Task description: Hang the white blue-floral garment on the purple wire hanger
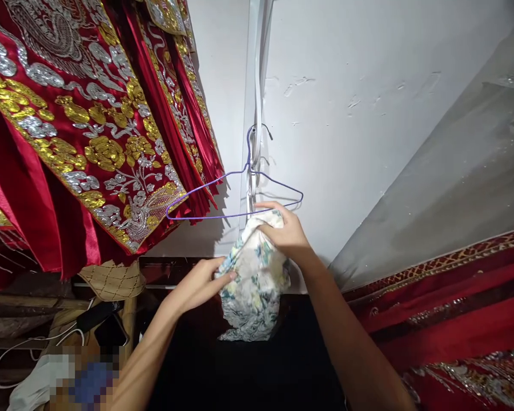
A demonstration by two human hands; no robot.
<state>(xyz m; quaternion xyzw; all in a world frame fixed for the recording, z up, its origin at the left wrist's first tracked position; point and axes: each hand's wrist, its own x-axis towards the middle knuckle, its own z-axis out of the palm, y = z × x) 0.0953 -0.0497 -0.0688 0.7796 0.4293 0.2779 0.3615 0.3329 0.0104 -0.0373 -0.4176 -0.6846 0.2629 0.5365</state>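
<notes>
A crumpled white cloth with a blue, green and yellow floral print (252, 279) hangs between my two hands in the middle of the view. My left hand (209, 282) pinches its left edge, thumb on the front. Higher up, my right hand (285, 228) grips the top of the cloth, fingers behind and thumb in front. Just above and behind it is a purple wire hanger (214, 216), hooked near a white cord or pipe on the wall. The right fingers overlap the hanger's lower bar; whether they touch it I cannot tell.
Red garments with gold and silver embroidery (111, 125) hang at the left. More red embroidered fabric (445, 308) lies lower right. A white wall (342, 114) stands ahead, with grey sheeting (454, 165) on the right. A phone (111, 331) and white cable (8, 357) are lower left.
</notes>
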